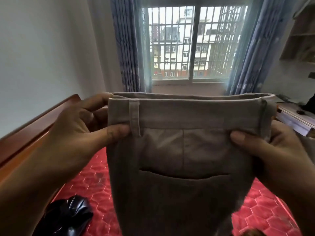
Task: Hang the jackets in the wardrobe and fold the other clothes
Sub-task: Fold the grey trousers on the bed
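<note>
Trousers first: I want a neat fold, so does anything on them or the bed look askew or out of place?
The trousers hang straight, with the waistband level between the left hand and right hand. Only a crumpled glossy black item near the left edge of the red mattress stands out; I cannot tell what it is.

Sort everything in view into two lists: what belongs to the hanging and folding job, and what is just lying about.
Job: beige trousers, pinched at the waistband by the left hand and right hand; red mattress beneath; black shiny bundle on it, perhaps a garment.
Lying about: desk at right; blue curtains; barred window.
</note>
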Available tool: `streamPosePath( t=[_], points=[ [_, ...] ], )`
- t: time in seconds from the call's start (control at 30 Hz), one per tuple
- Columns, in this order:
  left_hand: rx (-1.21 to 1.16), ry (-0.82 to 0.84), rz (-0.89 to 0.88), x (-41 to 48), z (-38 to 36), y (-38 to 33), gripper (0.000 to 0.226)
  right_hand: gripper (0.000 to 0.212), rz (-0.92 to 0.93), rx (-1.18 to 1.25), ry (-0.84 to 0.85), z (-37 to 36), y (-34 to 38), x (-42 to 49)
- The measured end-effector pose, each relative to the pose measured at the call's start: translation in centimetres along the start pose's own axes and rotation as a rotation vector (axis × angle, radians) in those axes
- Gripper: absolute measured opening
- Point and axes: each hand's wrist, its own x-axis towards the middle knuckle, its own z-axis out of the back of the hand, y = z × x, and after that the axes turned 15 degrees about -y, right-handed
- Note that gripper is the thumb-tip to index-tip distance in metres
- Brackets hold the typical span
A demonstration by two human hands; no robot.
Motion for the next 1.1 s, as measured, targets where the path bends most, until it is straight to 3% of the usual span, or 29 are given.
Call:
streamPosePath(
  t=[0.13, 0.23, 0.37, 0.43, 0.53, 0.6, 0.73, 0.9, 1.0, 1.1],
  points=[
    [-0.060, -0.041, -0.006, 1.8, -1.5, 0.3, 0.037, 0.040, 0.066, -0.041, -0.013, 0.1, 0.7, 2.4],
    [0.056, 0.021, 0.046, 4.2, -3.0, 3.4, 0.035, 0.030, -0.031, -0.065, 0.013, 1.2, -2.5, 5.3],
    [0.421, 0.168, 0.108, 6.3, -4.7, 13.0, 0.024, 0.032, -0.143, -0.408, 0.078, 3.5, -11.3, 8.6],
    [0.510, 0.230, 0.186, 5.8, -5.8, 18.9, 0.016, 0.017, -0.129, -0.662, 0.103, 4.7, -16.9, 9.1],
    [0.525, 0.256, 0.372, 3.0, -7.6, 27.1, 0.015, 0.039, -0.199, -0.906, 0.188, 6.1, -25.5, 8.0],
    [0.538, 0.248, 0.498, 0.7, -8.8, 32.0, 0.018, 0.041, -0.269, -0.942, 0.239, 6.9, -31.1, 6.5],
    [0.600, 0.191, 0.668, -0.9, -10.7, 40.9, 0.020, 0.049, -0.536, -0.843, 0.211, 7.5, -40.9, 6.1],
    [0.616, 0.041, 0.709, 5.2, -12.0, 52.9, 0.024, 0.039, -0.529, -0.821, 0.150, 4.7, -52.2, 15.2],
    [0.634, -0.164, 0.681, 9.3, -12.4, 58.3, 0.056, 0.047, -0.481, -0.792, 0.023, 2.9, -57.5, 20.6],
    [0.648, -0.188, 0.788, 5.6, -12.4, 62.7, 0.058, 0.052, -0.520, -0.850, 0.031, 3.1, -62.2, 18.0]
  ],
)
